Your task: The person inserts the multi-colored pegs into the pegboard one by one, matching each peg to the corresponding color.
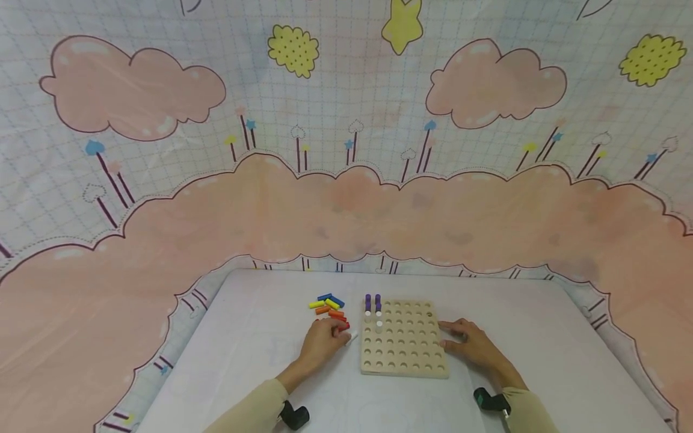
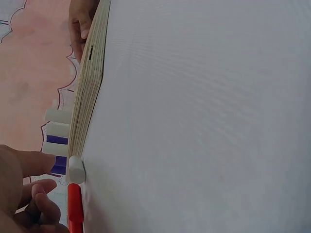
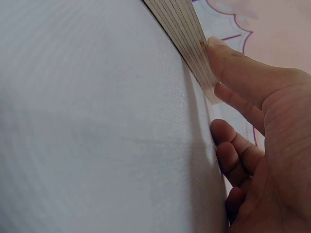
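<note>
A square wooden board with rows of holes lies on the table; purple and white pegs stand in its far left corner. Left of it, my left hand is over the near end of the peg pile, beside a white peg lying loose. In the left wrist view, the thumb and fingers of the left hand are apart, near a white peg and a red peg. My right hand touches the board's right edge with thumb and forefinger; the right wrist view shows the right hand against the board's side.
Blue, yellow, orange and red pegs lie loose left of the board. White cloth covers the table. A patterned cloth hangs behind it.
</note>
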Demonstrator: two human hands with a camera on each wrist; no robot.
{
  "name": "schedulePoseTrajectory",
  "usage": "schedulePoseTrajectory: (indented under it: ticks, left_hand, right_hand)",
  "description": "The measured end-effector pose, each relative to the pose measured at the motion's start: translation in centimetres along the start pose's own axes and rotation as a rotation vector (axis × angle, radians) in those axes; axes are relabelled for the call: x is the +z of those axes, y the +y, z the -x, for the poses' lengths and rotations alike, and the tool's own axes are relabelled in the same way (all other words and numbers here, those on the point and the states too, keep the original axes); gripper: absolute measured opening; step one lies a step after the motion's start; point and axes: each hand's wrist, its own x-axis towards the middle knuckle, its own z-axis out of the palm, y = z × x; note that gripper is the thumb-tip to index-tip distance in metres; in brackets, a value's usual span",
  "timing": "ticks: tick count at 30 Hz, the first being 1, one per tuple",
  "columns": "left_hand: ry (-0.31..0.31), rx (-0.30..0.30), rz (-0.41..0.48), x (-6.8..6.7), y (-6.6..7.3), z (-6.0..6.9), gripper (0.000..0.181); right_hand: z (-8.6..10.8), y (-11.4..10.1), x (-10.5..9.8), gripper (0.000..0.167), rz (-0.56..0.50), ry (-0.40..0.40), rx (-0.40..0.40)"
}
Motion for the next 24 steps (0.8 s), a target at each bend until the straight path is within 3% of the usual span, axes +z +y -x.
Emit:
schedulePoseTrajectory:
  ticks: [5, 11, 24]
  left_hand:
    - [-0.012, -0.014, -0.008, 0.5, 0.3, -0.2, 0.025]
    - [-0.027, -0.045, -0.092, 1.1, 0.4, -0.2, 0.03]
    - [-0.013, 0.003, -0.15, 1.5, 0.3, 0.0, 0.02]
  right_hand:
    - [0.0, -0.1, -0.1, 0.051, 0.007, 0.003, -0.005]
    - [0.2, -0.4, -0.2, 0.051, -0.01, 0.004, -0.002]
    - [0.2, -0.3, -0.1, 0.051, -0.015, 0.0, -0.005]
